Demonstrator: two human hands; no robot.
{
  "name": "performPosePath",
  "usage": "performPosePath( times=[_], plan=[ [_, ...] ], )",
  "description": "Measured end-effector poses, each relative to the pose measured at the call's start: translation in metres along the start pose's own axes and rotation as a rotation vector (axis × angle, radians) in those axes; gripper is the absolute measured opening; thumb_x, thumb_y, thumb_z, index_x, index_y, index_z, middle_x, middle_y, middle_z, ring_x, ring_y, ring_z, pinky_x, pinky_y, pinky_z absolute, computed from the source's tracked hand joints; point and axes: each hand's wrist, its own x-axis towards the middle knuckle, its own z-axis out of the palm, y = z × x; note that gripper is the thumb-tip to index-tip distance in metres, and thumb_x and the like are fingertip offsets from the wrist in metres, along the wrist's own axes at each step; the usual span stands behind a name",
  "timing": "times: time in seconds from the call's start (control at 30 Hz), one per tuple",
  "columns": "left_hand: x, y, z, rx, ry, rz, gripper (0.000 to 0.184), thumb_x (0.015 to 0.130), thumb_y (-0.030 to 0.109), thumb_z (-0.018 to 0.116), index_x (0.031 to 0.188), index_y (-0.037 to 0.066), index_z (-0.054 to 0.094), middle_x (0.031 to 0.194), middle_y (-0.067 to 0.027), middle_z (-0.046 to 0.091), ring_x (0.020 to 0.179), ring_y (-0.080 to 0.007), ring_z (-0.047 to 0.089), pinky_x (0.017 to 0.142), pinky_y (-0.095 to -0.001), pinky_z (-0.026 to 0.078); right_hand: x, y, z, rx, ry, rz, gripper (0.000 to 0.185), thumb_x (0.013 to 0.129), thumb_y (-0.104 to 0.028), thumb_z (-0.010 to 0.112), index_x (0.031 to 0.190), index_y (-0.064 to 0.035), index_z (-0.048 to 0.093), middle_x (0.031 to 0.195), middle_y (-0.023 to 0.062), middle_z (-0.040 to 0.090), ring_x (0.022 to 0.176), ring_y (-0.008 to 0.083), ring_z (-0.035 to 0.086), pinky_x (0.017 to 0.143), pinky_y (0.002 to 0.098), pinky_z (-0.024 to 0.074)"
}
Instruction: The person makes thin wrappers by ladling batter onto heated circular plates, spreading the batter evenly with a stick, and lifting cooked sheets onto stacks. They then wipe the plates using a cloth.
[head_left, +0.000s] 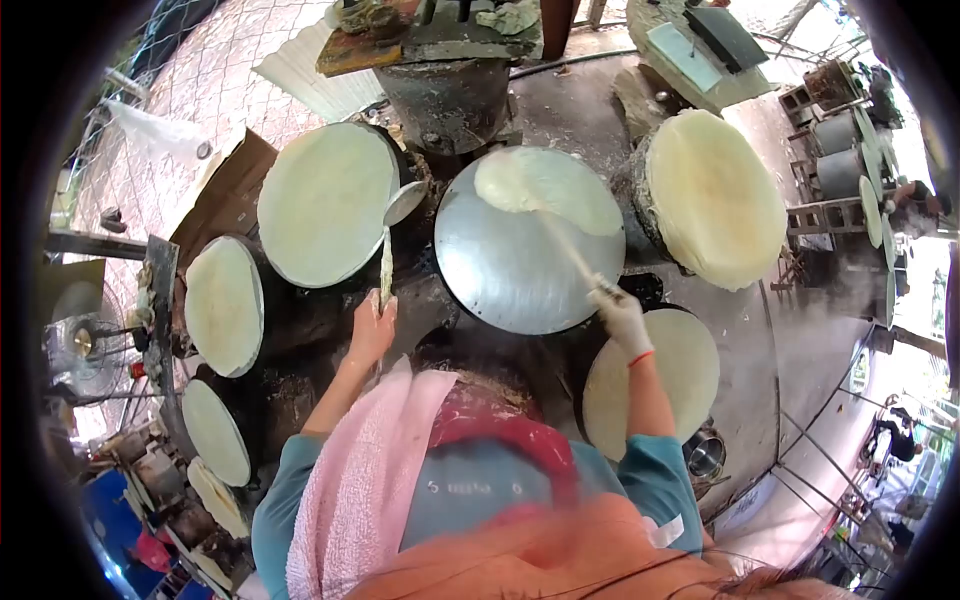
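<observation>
In my left hand (373, 328) is the batter-caked handle of a metal ladle (405, 203). Its bowl sits between two round hot plates, near the right edge of a pale crepe sheet (330, 205). My right hand (622, 318), in a whitish glove with a red band at the wrist, grips a long wooden-handled spreader (568, 245). The spreader's far end lies in pale wet batter (550, 190), which covers the upper right part of a round metal griddle (510, 270). The spreader's head is hidden in the batter.
A thick pale round sheet (715, 200) is at the right, another (652, 380) below my right forearm. More round sheets (225, 305) line the left. Behind the griddle stands a large bucket-like vessel (447, 105) under a board. A metal pot (704, 452) stands low at the right.
</observation>
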Motion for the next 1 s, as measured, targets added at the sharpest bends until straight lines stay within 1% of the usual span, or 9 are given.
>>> performPosePath(
  times=[0.07,0.2,0.3,0.37,0.5,0.63,0.77,0.83,1.0],
  plan=[
    [0.000,-0.012,0.001,0.064,0.039,0.086,0.018,0.090,0.013,0.053,0.080,-0.002,0.050,0.063,-0.0096,0.050,0.058,-0.0166,0.044,0.056,-0.0332,0.040,0.009,-0.026,-0.012,0.012,0.039,0.034,0.042,0.088,-0.017,0.066,0.126,0.0009,0.057,0.081,-0.0058,0.056,0.063,0.0007,0.048,0.054,0.0162,0.0373],
    [-0.010,-0.032,-0.001,0.089,0.054,0.032,0.018,0.089,0.013,0.054,0.082,-0.003,0.051,0.066,-0.0124,0.051,0.060,-0.0200,0.045,0.058,-0.0352,0.041,-0.013,-0.044,0.011,-0.130,-0.249,0.260,0.040,0.087,-0.020,0.068,0.122,-0.0004,0.060,0.070,-0.0088,0.050,0.052,0.0000,0.041,0.044,0.0175,0.0313],
    [-0.015,-0.034,-0.004,0.123,0.076,0.030,0.018,0.089,0.014,0.054,0.083,-0.003,0.051,0.067,-0.0151,0.052,0.060,-0.0241,0.046,0.059,-0.0367,0.041,-0.004,-0.017,-0.010,0.002,-0.291,0.185,0.041,0.087,-0.017,0.068,0.123,0.0008,0.059,0.078,-0.0060,0.055,0.062,0.0010,0.049,0.053,0.0176,0.0395],
    [-0.008,-0.034,-0.007,0.188,0.100,0.100,0.019,0.089,0.014,0.054,0.083,-0.003,0.051,0.068,-0.0170,0.052,0.060,-0.0267,0.046,0.059,-0.0376,0.041,0.016,-0.026,-0.026,-0.034,-0.150,0.002,0.041,0.088,-0.013,0.066,0.123,0.0068,0.056,0.108,0.0037,0.062,0.097,0.0070,0.055,0.088,0.0215,0.0434],
    [0.023,-0.023,-0.003,0.301,0.100,0.134,0.023,0.090,0.018,0.056,0.085,-0.004,0.049,0.072,-0.0250,0.056,0.067,-0.0413,0.055,0.061,-0.0445,0.043,0.042,-0.043,-0.021,-0.311,-0.225,0.110,0.042,0.089,-0.018,0.067,0.120,0.0078,0.058,0.100,0.0002,0.060,0.087,0.0031,0.052,0.079,0.0182,0.0441],
    [0.075,-0.036,0.015,0.478,0.074,0.321,0.025,0.090,0.020,0.056,0.089,-0.004,0.048,0.076,-0.0282,0.059,0.075,-0.0455,0.059,0.064,-0.0506,0.045,-0.004,-0.049,-0.019,-0.308,-0.337,0.217,0.043,0.087,-0.017,0.068,0.122,0.0055,0.058,0.105,0.0023,0.062,0.088,0.0053,0.055,0.080,0.0196,0.0461],
    [0.096,-0.017,0.036,0.670,-0.054,0.252,0.023,0.091,0.020,0.053,0.092,-0.002,0.048,0.074,-0.0259,0.062,0.073,-0.0437,0.061,0.064,-0.0526,0.048,0.019,-0.020,-0.046,0.000,-0.071,-0.021,0.043,0.086,-0.013,0.068,0.124,0.0036,0.058,0.106,0.0010,0.061,0.088,0.0064,0.054,0.079,0.0207,0.0459],
    [0.091,-0.015,0.039,0.768,-0.088,0.251,0.023,0.091,0.020,0.052,0.093,-0.002,0.047,0.073,-0.0247,0.062,0.071,-0.0431,0.062,0.062,-0.0528,0.049,0.030,-0.037,-0.037,-0.304,-0.162,-0.052,0.041,0.089,-0.019,0.065,0.125,-0.0007,0.058,0.089,-0.0044,0.059,0.076,0.0032,0.052,0.065,0.0180,0.0431],
    [0.041,-0.021,0.010,0.887,-0.190,0.229,0.021,0.092,0.019,0.049,0.093,-0.001,0.046,0.072,-0.0242,0.062,0.069,-0.0429,0.062,0.060,-0.0533,0.049,-0.005,-0.052,-0.008,-0.409,-0.394,0.233,0.040,0.090,-0.030,0.063,0.126,-0.0117,0.061,0.063,-0.0087,0.046,0.047,0.0020,0.036,0.041,0.0200,0.0272]
  ],
)
